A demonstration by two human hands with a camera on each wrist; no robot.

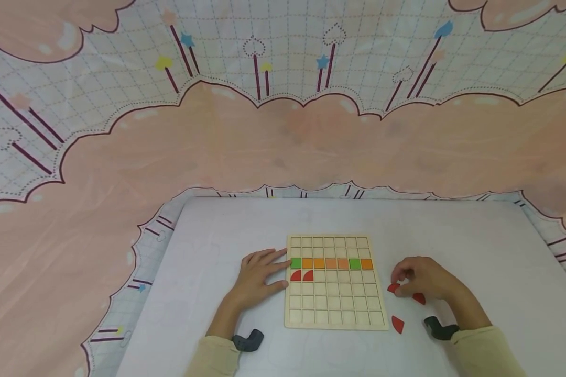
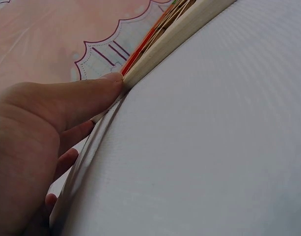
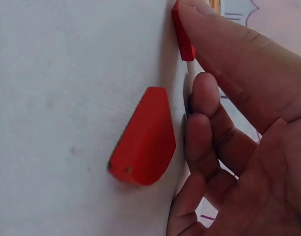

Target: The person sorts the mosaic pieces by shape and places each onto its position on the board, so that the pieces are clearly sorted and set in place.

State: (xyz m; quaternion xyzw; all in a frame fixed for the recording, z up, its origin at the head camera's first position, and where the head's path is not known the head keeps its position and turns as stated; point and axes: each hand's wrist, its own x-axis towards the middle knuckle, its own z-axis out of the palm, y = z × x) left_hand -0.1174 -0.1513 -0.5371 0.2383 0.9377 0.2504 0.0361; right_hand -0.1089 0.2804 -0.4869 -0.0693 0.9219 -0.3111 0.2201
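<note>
A white tabletop [image 1: 221, 235] spreads across the lower half of the head view, its far edge crossing just below mid-frame and its sides flaring toward the lower corners. Behind it, a peach-and-white printed backdrop [image 1: 283, 141] fills the upper frame: scalloped cloud shapes outlined in maroon, a pale blue grid, and stick motifs topped with stars, hearts and yellow shapes. The same print runs down the left and right sides of the tabletop.

At lower centre lies a square wooden grid board [image 1: 336, 303]. Its third row is filled with green and orange square tiles [image 1: 330, 264]; two red quarter-circle tiles [image 1: 308, 276] sit in the leftmost cells of the row below.

The left hand [image 1: 256, 279] has its fingers spread, touching the board's left edge. At lower right, the right hand [image 1: 426, 279] pinches a red quarter-circle piece [image 1: 393, 288] between thumb and finger; a second red piece [image 1: 419, 298] lies just beside it, and a third [image 1: 398, 324] nearer the bottom of the frame.
</note>
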